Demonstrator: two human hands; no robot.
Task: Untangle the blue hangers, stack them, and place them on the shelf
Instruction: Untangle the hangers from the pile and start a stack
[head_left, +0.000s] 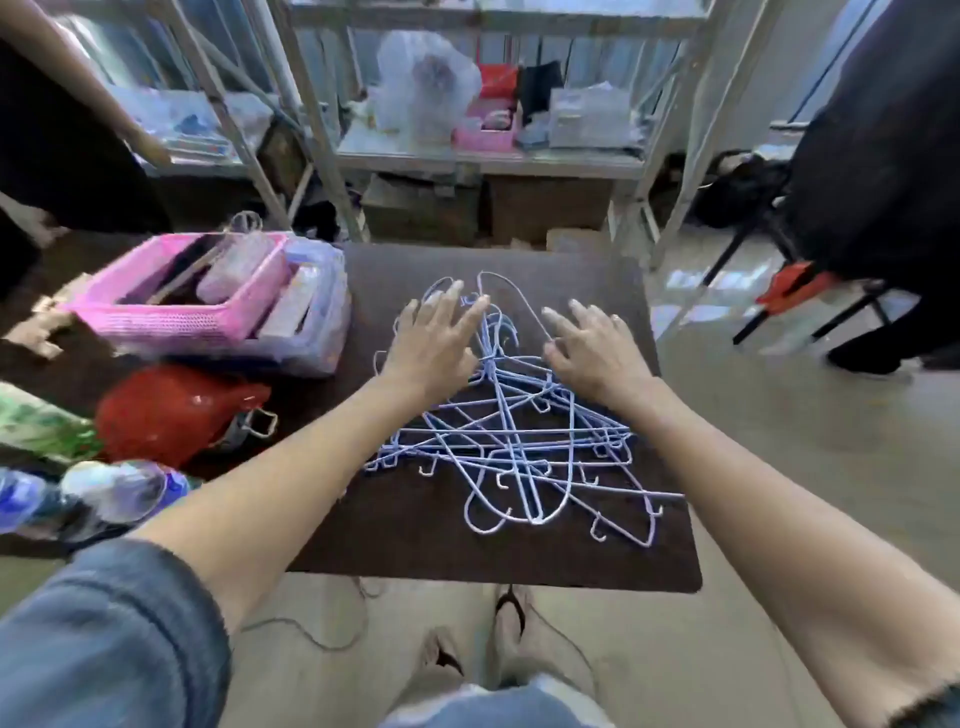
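Note:
A tangled heap of several light-blue wire hangers (511, 449) lies on a dark brown table (415, 540), hooks pointing to the far side. My left hand (434, 343) hovers over the hooks at the far left of the heap, fingers spread, holding nothing. My right hand (592, 348) is over the far right of the heap, fingers apart and slightly curled, close to the wires; whether it touches them is unclear. A metal shelf (493, 158) stands behind the table.
A pink basket (171, 312) with clutter sits at the table's left, beside a clear bag (317, 317). A red mesh bag (171, 410) and plastic bottles (88, 499) lie nearer left. The shelf holds a plastic bag and boxes. A person in dark clothes stands at the right (883, 156).

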